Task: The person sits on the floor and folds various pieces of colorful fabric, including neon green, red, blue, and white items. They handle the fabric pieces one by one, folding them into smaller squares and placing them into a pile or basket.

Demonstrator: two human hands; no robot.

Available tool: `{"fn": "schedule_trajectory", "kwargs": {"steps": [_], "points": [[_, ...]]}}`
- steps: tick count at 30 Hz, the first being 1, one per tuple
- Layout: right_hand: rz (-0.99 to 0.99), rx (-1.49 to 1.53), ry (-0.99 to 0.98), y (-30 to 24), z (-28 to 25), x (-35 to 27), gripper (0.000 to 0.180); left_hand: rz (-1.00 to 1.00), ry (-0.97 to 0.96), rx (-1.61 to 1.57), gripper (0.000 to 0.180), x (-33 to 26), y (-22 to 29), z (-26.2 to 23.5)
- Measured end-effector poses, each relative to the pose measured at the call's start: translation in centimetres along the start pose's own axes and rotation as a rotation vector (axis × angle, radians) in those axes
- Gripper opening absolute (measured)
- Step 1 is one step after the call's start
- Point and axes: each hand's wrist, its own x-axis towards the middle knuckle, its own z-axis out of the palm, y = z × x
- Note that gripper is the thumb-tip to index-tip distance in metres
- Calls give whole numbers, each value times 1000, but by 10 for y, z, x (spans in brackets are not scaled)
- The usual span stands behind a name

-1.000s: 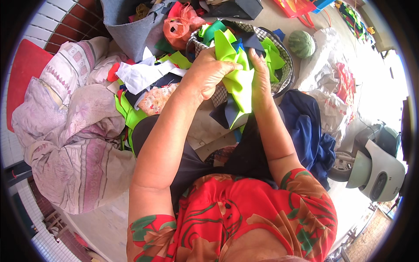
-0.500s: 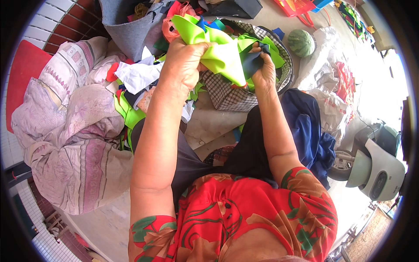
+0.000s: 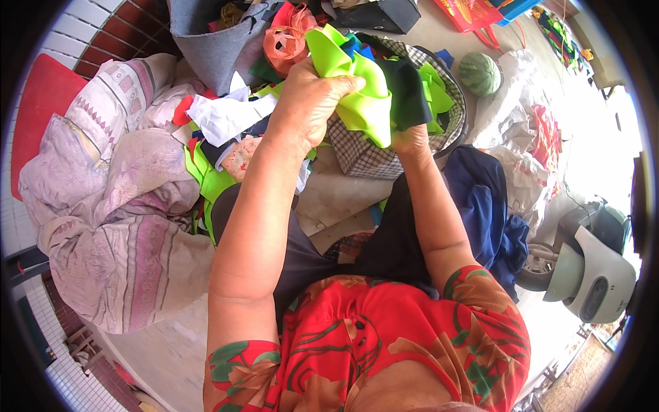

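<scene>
Red printed bag (image 3: pixel 473 12) at top edge, beside black bag (image 3: pixel 384 14)

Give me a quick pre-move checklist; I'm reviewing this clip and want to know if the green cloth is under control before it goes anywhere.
1. Left hand grips the green cloth: ok, fingers closed over its upper folds.
2. Right hand has a hold: cannot tell, it is mostly hidden under the cloth and a dark cloth.
3. Green cloth lifted free of the scrap pile: ok, it hangs above it.
4. Only one piece in the hands: not ok, the dark cloth is bunched in with the green.
5. Checked basket open below the hands: ok, its rim shows just under the cloth.
</scene>
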Motion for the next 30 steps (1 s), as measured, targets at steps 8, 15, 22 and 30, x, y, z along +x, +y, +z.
{"fn": "schedule_trajectory", "kwargs": {"steps": [8, 15, 22, 30], "points": [[-18, -390, 17, 1, -9, -2, 69, 0, -16, 55, 31, 0, -10, 10], [-87, 27, 62, -4, -3, 3, 62, -3, 26, 10, 35, 5, -10, 5], [11, 143, -7, -13, -10, -1, 61, -64, 2, 49, 27, 1, -3, 6], [-168, -371, 98, -8, 25, 2, 46, -6, 15, 15, 28, 3, -14, 5]]}}
